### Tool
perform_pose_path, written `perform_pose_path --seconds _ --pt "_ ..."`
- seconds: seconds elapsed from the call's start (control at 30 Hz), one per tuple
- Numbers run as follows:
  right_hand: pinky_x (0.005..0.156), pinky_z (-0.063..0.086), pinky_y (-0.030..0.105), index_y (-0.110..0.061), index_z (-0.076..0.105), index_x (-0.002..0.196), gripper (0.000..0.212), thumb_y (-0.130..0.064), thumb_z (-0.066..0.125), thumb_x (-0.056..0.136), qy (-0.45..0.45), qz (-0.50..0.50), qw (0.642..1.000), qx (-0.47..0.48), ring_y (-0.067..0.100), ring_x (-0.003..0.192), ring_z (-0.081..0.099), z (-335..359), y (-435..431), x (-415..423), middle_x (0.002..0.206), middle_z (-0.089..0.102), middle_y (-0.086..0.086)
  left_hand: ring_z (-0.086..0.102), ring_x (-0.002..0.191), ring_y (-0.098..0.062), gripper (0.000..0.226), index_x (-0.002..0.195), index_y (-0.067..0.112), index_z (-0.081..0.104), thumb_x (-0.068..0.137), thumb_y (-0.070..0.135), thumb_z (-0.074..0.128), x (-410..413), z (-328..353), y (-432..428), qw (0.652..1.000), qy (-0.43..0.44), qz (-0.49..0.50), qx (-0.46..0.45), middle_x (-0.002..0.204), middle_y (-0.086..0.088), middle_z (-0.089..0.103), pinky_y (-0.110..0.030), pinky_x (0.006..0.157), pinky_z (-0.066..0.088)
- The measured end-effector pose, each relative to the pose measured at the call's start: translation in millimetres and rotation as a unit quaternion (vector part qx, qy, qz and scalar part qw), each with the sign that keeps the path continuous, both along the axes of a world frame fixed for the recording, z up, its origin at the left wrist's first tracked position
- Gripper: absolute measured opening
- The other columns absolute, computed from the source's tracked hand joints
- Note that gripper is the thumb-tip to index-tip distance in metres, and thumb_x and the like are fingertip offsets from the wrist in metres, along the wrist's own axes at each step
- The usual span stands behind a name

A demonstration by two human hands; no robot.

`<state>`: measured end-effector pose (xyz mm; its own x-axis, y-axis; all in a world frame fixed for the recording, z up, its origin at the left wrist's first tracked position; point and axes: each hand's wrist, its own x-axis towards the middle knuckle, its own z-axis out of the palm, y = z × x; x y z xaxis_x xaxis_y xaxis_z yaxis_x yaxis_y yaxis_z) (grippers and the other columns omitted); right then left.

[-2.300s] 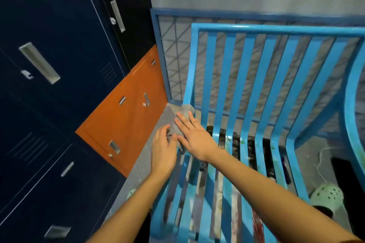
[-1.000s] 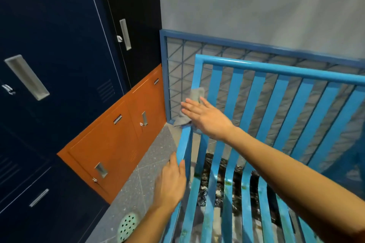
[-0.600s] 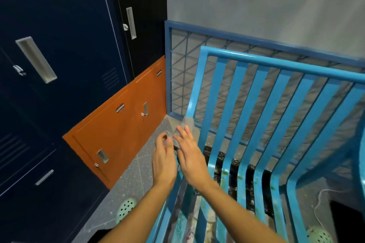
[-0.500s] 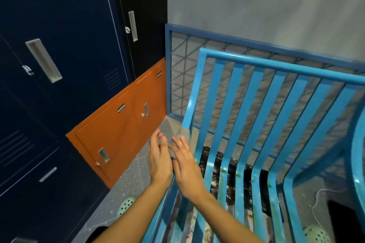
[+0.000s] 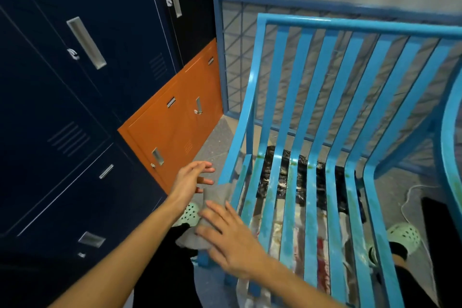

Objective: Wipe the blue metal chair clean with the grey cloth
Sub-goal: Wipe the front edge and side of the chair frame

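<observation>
The blue metal chair (image 5: 322, 112) has a slatted back and seat, with green and brownish stains on the seat slats. The grey cloth (image 5: 215, 198) drapes over the seat's left edge, near the front corner. My right hand (image 5: 231, 239) lies flat on the cloth with straight fingers and presses it against that edge. My left hand (image 5: 191, 180) hovers just left of the chair, fingers spread and holding nothing; its fingertips are close to the cloth's upper end.
Dark blue lockers (image 5: 75, 82) and low orange lockers (image 5: 175, 127) stand close on the left. A blue wire-mesh panel (image 5: 237, 57) stands behind the chair. A black bag (image 5: 300, 175) lies under the seat. Mint green clogs (image 5: 405, 234) and a white cable (image 5: 412, 197) are on the floor.
My right hand has slid the cloth down the chair's left post and along the seat edge toward the front. My left hand has drawn away to the left and opened.
</observation>
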<state>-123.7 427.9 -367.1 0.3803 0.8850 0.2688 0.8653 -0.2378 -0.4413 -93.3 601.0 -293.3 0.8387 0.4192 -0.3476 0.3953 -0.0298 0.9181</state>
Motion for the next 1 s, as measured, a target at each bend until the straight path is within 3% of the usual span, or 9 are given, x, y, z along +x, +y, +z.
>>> perform_pose_path --seconds 0.1,0.2,0.27,0.33,0.4,0.57,0.63,0.8,1.0 --pt "0.122 -0.002 0.051 -0.023 0.051 0.127 0.037 -0.044 0.04 0.099 -0.028 -0.011 0.999 -0.034 0.017 0.147 0.021 18.3 5.1 44.0 0.144 0.04 0.001 0.063 0.085 -0.018 0.027 0.099 0.017 0.068 0.106 0.021 0.042 -6.3 5.5 -1.8 1.0 -0.011 -0.004 -0.002 0.103 0.001 0.072 -0.033 0.074 0.048" --pt "0.118 0.012 0.059 -0.016 0.059 0.103 0.038 -0.043 0.033 0.094 0.026 -0.11 0.992 -0.048 0.02 0.129 0.041 40.1 22.1 93.4 0.114 0.053 0.002 0.063 0.096 -0.017 0.025 0.101 0.019 0.068 0.105 0.02 0.044 -10.4 13.6 -4.4 1.0 -0.021 -0.011 0.011 0.109 0.0 0.069 -0.03 0.076 0.051" --pt "0.116 0.015 0.059 -0.012 0.061 0.093 0.042 -0.041 0.031 0.09 0.024 -0.141 0.986 -0.091 0.023 0.12 0.045 47.5 34.0 107.3 0.1 0.052 0.003 0.063 0.1 -0.016 0.023 0.102 0.023 0.068 0.105 0.02 0.045 -10.5 18.0 -1.7 0.999 -0.021 -0.012 0.03 0.112 0.003 0.068 -0.029 0.078 0.049" --pt "0.12 0.007 0.058 -0.011 0.063 0.099 0.04 -0.036 0.034 0.093 0.022 -0.163 0.98 -0.113 0.024 0.127 0.041 48.6 41.3 91.9 0.107 0.054 0.005 0.063 0.102 -0.016 0.021 0.106 0.022 0.068 0.104 0.019 0.046 -10.5 22.4 2.3 0.999 -0.019 -0.018 0.044 0.114 0.004 0.069 -0.032 0.084 0.048" --pt "0.122 0.0 0.053 -0.011 0.064 0.105 0.036 -0.032 0.035 0.097 0.017 -0.165 0.983 -0.076 0.023 0.137 0.034 43.9 38.3 53.7 0.12 0.054 0.006 0.063 0.101 -0.016 0.022 0.111 0.017 0.067 0.104 0.017 0.047 -10.2 24.5 4.6 0.999 -0.016 -0.019 0.049 0.113 0.003 0.07 -0.033 0.086 0.048" --pt "0.117 0.003 0.056 -0.019 0.054 0.124 0.034 -0.031 0.048 0.093 -0.085 -0.062 0.994 -0.03 0.026 0.149 0.015 4.0 11.9 -34.6 0.145 0.041 0.005 0.065 0.096 -0.018 0.02 0.103 0.021 0.067 0.104 0.018 0.048 -4.9 19.7 -1.7 0.998 0.005 -0.03 0.052 0.11 0.002 0.072 -0.031 0.078 0.049" --pt "0.117 0.005 0.057 -0.021 0.052 0.125 0.035 -0.03 0.047 0.091 -0.12 -0.029 0.991 -0.057 0.027 0.15 0.009 -4.7 6.9 -43.1 0.148 0.037 0.006 0.064 0.097 -0.018 0.02 0.101 0.021 0.067 0.103 0.017 0.048 -3.0 15.6 -7.6 0.998 0.008 -0.039 0.053 0.109 0.002 0.072 -0.029 0.075 0.048" --pt "0.12 0.003 0.057 -0.021 0.052 0.125 0.036 -0.037 0.045 0.094 -0.186 0.063 0.977 -0.077 0.027 0.149 0.015 -0.5 -2.3 -6.9 0.145 0.04 0.008 0.061 0.098 -0.017 0.021 0.102 0.018 0.069 0.103 0.016 0.048 3.1 13.5 -9.6 0.998 -0.002 -0.036 0.045 0.109 0.0 0.072 -0.028 0.073 0.048" --pt "0.122 0.003 0.051 -0.015 0.059 0.122 0.042 -0.039 0.036 0.096 -0.028 -0.047 0.998 0.013 0.019 0.142 0.03 13.1 13.9 72.4 0.135 0.052 0.004 0.062 0.095 -0.019 0.026 0.105 0.011 0.069 0.104 0.016 0.044 24.1 15.5 3.9 1.0 -0.005 -0.014 0.013 0.108 -0.005 0.073 -0.03 0.075 0.047"
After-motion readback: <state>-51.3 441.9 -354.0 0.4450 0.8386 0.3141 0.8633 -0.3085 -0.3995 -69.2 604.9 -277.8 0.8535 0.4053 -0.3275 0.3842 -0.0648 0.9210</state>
